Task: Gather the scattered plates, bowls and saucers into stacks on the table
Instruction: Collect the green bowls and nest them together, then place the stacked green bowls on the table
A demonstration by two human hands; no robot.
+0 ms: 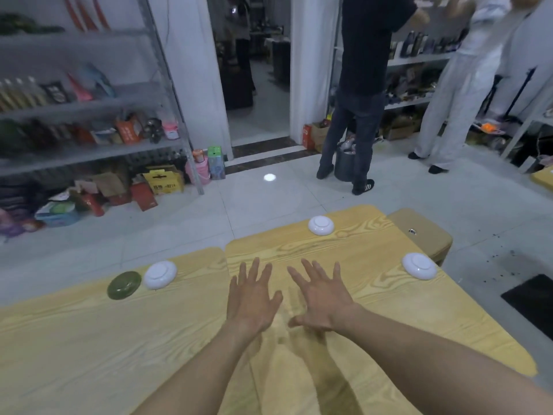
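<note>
The fingers point(254, 269) of both hands are straight and fanned apart, gripping nothing; the left hand point(251, 298) and right hand point(321, 301) are held palm down side by side over the middle of the table point(89, 339), and whether they touch its top I cannot tell. The table is pale yellow wood grain, with a seam running away from the left hand's fingertips. The dishes lie scattered singly near the table's edges. By its far left edge a green saucer point(124, 285) sits just beside the left white dish point(160, 274). The far white dish point(320, 225) lies close to the table's far edge, and the right white dish point(419, 265) at its right edge. All three white ones look turned upside down. A stool point(425, 235) of the same wood stands against the table's far right corner. Beyond the table is a pale tiled floor point(269, 205), with a black mat point(532, 301) to the table's right. Left of the table's far side stands grey metal shelving point(89, 106) crowded with packets and boxes. Straight beyond the table is an open doorway point(257, 70), and to its right two people, one in dark clothes point(362, 85) and one in pale clothes point(457, 85), face more shelves.
</note>
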